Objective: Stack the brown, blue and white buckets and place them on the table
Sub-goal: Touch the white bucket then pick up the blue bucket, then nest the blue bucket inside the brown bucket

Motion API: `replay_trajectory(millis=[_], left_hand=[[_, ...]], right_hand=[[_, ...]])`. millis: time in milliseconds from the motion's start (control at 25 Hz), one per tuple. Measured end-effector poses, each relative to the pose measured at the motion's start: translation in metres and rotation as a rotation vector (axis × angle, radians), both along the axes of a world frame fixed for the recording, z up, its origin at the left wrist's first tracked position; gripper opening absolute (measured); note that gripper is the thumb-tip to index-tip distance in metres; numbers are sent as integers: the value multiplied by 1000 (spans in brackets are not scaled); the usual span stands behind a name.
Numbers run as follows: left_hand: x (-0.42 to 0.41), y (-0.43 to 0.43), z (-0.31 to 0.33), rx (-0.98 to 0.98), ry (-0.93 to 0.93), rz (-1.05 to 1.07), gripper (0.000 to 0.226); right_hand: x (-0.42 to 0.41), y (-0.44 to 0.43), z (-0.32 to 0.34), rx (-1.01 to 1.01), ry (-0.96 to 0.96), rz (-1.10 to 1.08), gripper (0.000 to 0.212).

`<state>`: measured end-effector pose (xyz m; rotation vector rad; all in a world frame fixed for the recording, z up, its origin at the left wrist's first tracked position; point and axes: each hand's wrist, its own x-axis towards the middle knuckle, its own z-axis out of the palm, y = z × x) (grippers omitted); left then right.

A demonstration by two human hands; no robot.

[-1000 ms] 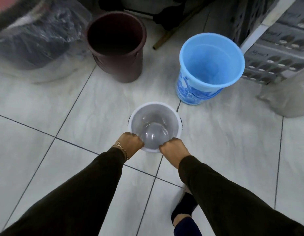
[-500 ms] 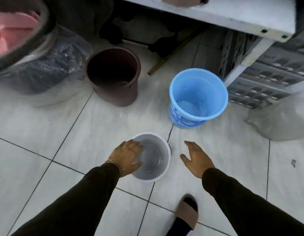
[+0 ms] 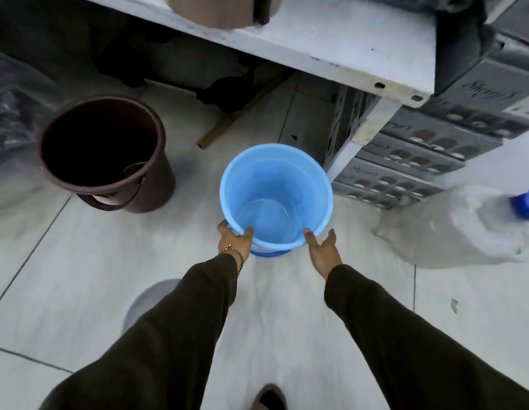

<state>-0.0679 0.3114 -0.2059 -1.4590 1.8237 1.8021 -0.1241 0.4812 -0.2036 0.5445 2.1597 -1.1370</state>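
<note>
**tileguy:** Blue bucket (image 3: 276, 199) is standing upright on the pale tiled floor (image 3: 79, 276), right by the leg of the white table (image 3: 331, 45). Left hand (image 3: 232, 239) has its thumb hooked over the near rim and its fingers down the outside wall, so that one's gripping it.

**mopsy:** And the right hand (image 3: 323, 251)?

**tileguy:** Spread out, palm turned toward the bucket, thumb tip right at the rim. Touching or just short of it, can't tell, but it's not closed on anything.

**mopsy:** Where are the other two?

**tileguy:** Brown bucket (image 3: 106, 152) is off to the left, also upright on the floor, handle hanging down its front, well apart from the blue one. White bucket (image 3: 147, 300) is closer to the camera, mostly hidden behind the left sleeve (image 3: 168, 329). Just an arc of rim shows.

**mopsy:** Anything near the table?

**tileguy:** Grey crates (image 3: 405, 161) stacked under it.
</note>
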Motion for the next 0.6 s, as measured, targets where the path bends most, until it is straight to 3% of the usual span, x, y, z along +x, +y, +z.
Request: replay_trajectory(millis=[200, 360, 600], left_hand=[[-7, -5, 9, 149, 13, 204, 38], [16, -18, 59, 257, 89, 323, 35], [38, -53, 164, 241, 203, 456, 50]], right_hand=[[-3, 5, 9, -140, 22, -173, 108], [9, -12, 65, -297, 177, -295, 63], [4, -63, 172, -325, 340, -182, 49]])
